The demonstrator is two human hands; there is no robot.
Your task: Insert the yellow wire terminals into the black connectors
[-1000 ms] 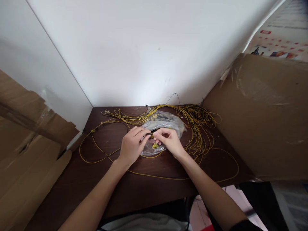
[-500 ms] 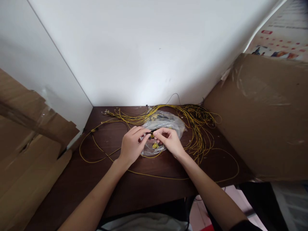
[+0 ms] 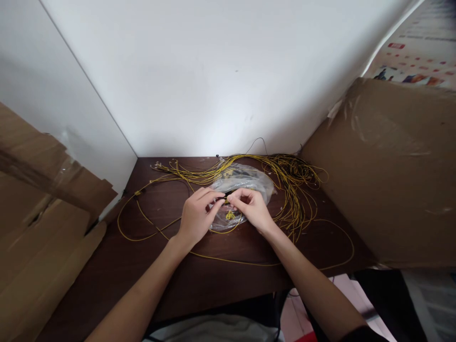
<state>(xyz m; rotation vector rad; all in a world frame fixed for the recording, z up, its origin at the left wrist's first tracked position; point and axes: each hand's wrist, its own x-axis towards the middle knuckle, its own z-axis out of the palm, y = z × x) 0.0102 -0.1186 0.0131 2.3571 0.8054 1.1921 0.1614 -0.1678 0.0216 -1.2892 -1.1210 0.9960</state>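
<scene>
My left hand and my right hand meet over a clear plastic bag, fingertips pinched and almost touching. Between them is a small dark and yellow piece, mostly covered by the fingers. A thin yellow wire curves up toward my right fingers, which appear closed on it. What my left fingertips pinch is too small to make out. Beneath the hands, small yellow parts show in the bag.
A long bundle of yellow and black wires lies along the back and right of the dark brown table. One wire loop spreads left. Cardboard stands at the left and right, with a white wall behind.
My left hand has shifted very slightly right, closer to my right fingertips, covering more of the small piece. The bag and wires have hardly moved.
</scene>
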